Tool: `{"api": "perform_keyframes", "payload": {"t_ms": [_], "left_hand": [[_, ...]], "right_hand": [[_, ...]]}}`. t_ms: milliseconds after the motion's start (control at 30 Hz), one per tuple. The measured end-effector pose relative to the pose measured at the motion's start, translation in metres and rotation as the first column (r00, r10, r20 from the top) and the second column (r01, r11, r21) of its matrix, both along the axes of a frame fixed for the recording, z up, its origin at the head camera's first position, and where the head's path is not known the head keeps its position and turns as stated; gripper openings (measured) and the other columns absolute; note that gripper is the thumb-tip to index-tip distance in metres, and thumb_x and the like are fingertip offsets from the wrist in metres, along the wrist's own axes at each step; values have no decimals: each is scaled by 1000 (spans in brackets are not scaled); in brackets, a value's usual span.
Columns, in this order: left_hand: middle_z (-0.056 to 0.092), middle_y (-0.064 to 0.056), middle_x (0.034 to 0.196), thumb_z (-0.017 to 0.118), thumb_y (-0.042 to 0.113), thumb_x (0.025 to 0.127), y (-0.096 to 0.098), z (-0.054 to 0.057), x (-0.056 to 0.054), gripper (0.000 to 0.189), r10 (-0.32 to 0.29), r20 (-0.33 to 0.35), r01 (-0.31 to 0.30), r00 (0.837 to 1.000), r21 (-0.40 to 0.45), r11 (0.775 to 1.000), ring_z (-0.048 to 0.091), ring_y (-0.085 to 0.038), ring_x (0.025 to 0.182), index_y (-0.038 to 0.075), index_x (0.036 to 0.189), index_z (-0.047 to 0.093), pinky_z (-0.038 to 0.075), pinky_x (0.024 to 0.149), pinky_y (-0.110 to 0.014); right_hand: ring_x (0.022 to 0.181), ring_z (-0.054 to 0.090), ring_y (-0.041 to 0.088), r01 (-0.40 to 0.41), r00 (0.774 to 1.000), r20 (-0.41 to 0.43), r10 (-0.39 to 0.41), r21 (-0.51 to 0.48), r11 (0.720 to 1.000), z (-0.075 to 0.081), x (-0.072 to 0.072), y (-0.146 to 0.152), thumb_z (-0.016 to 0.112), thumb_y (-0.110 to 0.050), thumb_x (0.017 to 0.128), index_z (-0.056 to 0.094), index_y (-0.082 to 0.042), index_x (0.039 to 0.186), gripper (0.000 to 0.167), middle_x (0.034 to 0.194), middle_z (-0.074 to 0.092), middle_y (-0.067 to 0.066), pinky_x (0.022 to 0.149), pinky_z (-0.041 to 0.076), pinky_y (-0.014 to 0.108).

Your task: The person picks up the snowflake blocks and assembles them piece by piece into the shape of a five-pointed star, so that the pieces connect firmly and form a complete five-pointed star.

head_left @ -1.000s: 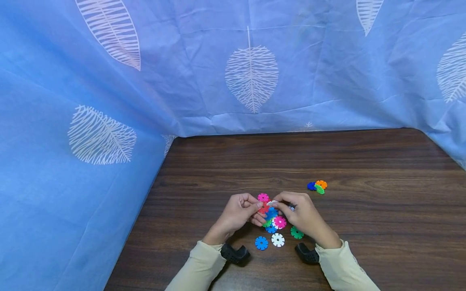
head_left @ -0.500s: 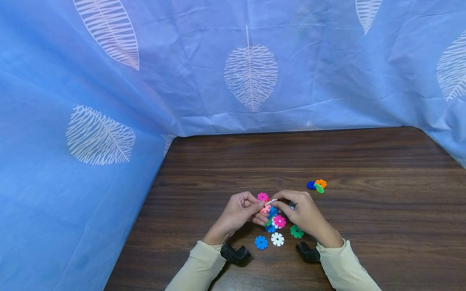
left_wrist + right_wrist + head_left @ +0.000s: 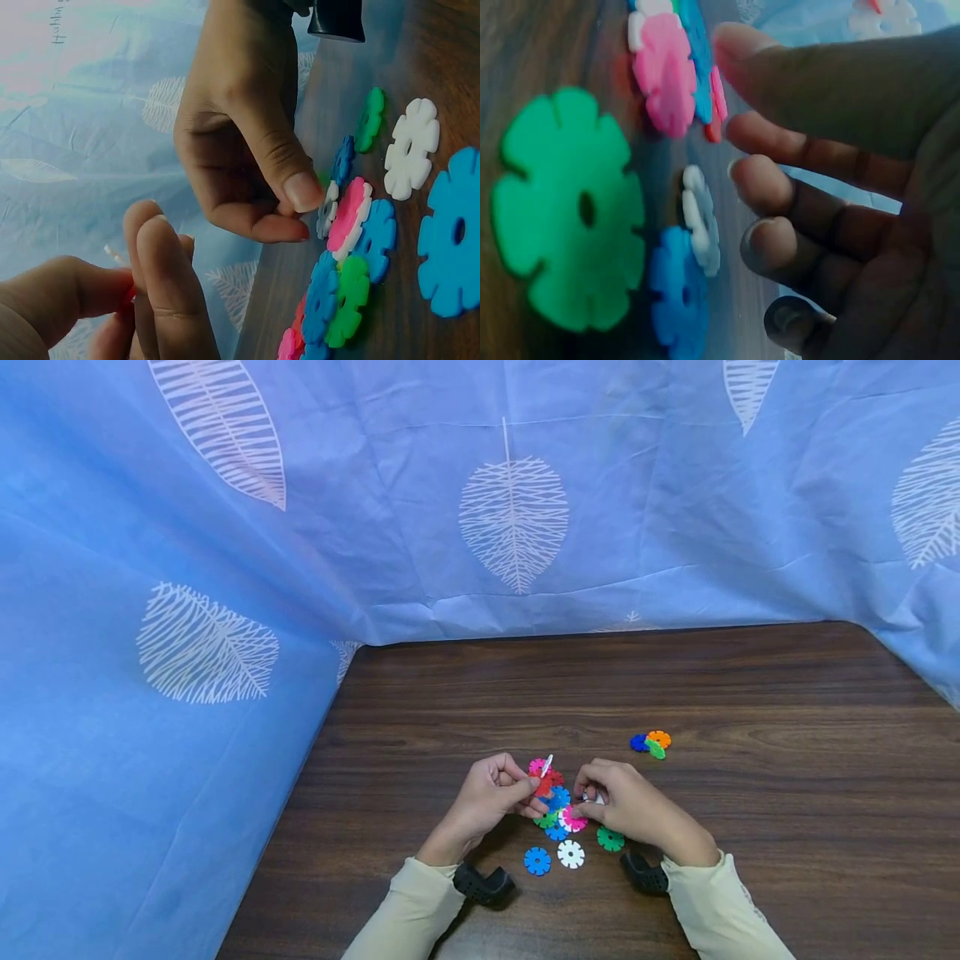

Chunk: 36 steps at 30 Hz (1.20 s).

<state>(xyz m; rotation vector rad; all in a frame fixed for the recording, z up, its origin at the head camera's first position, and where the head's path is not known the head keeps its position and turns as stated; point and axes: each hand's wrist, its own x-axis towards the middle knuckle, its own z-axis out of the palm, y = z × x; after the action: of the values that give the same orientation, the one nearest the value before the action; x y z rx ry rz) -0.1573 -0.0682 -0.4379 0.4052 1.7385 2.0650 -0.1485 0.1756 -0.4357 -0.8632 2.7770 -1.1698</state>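
Observation:
My left hand [image 3: 491,792] pinches a red notched plastic disc [image 3: 543,787] between thumb and fingers, raised over the pile. A white notched disc [image 3: 547,765] stands edge-on at the red one's upper rim, slotted into it. My right hand [image 3: 628,802] hovers just right of the pile, fingers bent and holding nothing; in the right wrist view its thumb [image 3: 750,52] is apart from the other fingers. Closest below it lie a pink disc [image 3: 666,75], a white disc [image 3: 701,221] leaning on a blue disc [image 3: 679,296], and a green disc [image 3: 570,210].
Overlapping blue [image 3: 558,797], green and pink discs form the pile on the dark wooden table [image 3: 420,710]. A blue disc [image 3: 537,861] and a white disc [image 3: 571,854] lie nearer the front. An orange disc [image 3: 659,739] rests with blue and green ones farther back. A blue cloth [image 3: 420,527] hangs behind.
My right hand has let go of the white disc and moved right and slightly down toward the pile. The white disc now stays upright on the red disc in my left hand.

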Motion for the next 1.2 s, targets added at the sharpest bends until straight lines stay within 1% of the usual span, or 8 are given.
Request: {"api": "perform_keyframes", "payload": {"t_ms": [300,467,700,767,867,1000,1100,1200], "left_hand": [[74,-25,98,62,0,102,2,-1,-1,28,12,17,-13,1000,35,999,75,-17,71,-10,127,56,63,74,-36],[74,-21,97,59,-4,102,3,-2,-1,21,16,24,-17,1000,37,999,74,-16,72,-11,122,59,63,73,-33],[74,-19,94,61,-1,102,3,-2,-1,19,28,25,-28,999,30,999,75,-16,72,-10,119,59,63,74,-35],[74,-19,94,61,-1,103,3,-3,-1,19,29,24,-30,999,26,999,75,-16,72,-9,119,60,63,74,-36],[74,-20,95,62,0,103,3,-3,-2,19,33,27,-34,999,26,999,75,-17,72,-9,119,60,63,74,-36],[74,-22,95,62,0,102,4,-3,-2,21,42,41,-43,998,27,999,74,-17,71,-9,121,59,63,73,-35],[74,-23,96,62,0,102,4,-2,-1,22,48,44,-49,998,22,999,74,-17,70,-9,123,59,63,72,-34],[74,-23,95,62,0,102,4,-2,-1,22,50,40,-51,998,19,999,74,-17,70,-9,123,59,63,72,-35]], "right_hand": [[68,43,7,-18,999,43,15,81,997,-2,2,-6,89,-14,82,62,-11,87,28,77,49,-4,59,40,24],[67,42,7,-16,998,61,12,66,998,-3,2,-7,88,-12,84,58,-12,86,30,76,48,-4,58,39,24],[61,44,6,9,996,93,-8,-6,1000,-1,0,0,77,-3,91,56,-13,84,25,70,49,-7,53,40,24],[59,43,5,15,998,58,-13,-32,999,0,-1,2,75,-1,92,57,-13,83,24,69,48,-8,52,39,23],[59,44,4,18,998,-53,-24,-100,995,-1,-2,0,76,1,92,62,-14,84,22,69,50,-11,51,40,23],[63,48,3,-14,976,-217,-31,-203,979,-2,-2,-5,77,4,89,69,-14,88,20,75,59,-10,54,47,24],[65,51,4,-32,961,-273,-36,-243,970,-2,-2,-9,76,8,89,70,-13,90,22,79,62,-7,56,49,26],[66,51,6,-20,954,-293,-58,-255,967,-3,-2,-11,77,8,88,70,-12,91,22,80,62,-7,56,50,27]]}}
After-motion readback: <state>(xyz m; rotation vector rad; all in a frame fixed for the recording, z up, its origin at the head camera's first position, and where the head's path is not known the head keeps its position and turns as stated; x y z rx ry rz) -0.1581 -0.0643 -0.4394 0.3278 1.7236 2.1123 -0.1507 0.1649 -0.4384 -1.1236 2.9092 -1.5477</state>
